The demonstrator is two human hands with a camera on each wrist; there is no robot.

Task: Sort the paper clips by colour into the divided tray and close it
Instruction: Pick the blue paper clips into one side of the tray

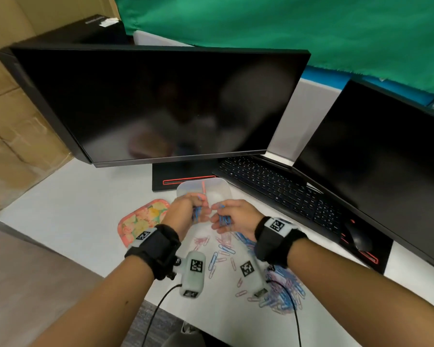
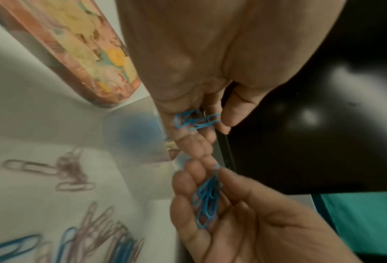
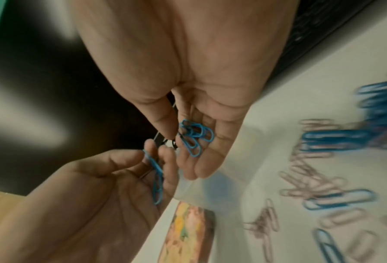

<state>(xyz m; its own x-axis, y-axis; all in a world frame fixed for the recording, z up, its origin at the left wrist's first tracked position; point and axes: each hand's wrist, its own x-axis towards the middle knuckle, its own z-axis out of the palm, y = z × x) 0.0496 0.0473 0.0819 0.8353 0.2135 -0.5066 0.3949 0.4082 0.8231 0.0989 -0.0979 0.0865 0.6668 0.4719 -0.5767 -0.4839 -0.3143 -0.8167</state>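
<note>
Even indoor light; wrist views motion-blurred; glare on dark monitor (image 1: 161, 103).

1. Two dark monitors (image 1: 156, 103), one at upper centre, one at right.
2. One keyboard (image 1: 281, 189), one mouse (image 1: 360, 237).
3. One clear divided tray (image 1: 218, 187), one floral lid (image 1: 142, 220).
4. Two hands, left hand (image 1: 186, 212) and right hand (image 1: 236, 216), each holding several blue clips.
5. Loose paper clips (image 1: 283, 294), lower centre: too many and blurred to count.

Large dark monitor (image 1: 158, 103) at far centre on a red-trimmed stand (image 1: 183, 177). Second dark monitor (image 1: 386, 156) at right. Black keyboard (image 1: 281, 189) between them; black mouse (image 1: 360, 237) at its right end. Green cloth (image 1: 298, 28) behind. Cardboard boxes (image 1: 15, 116) far left.
</note>
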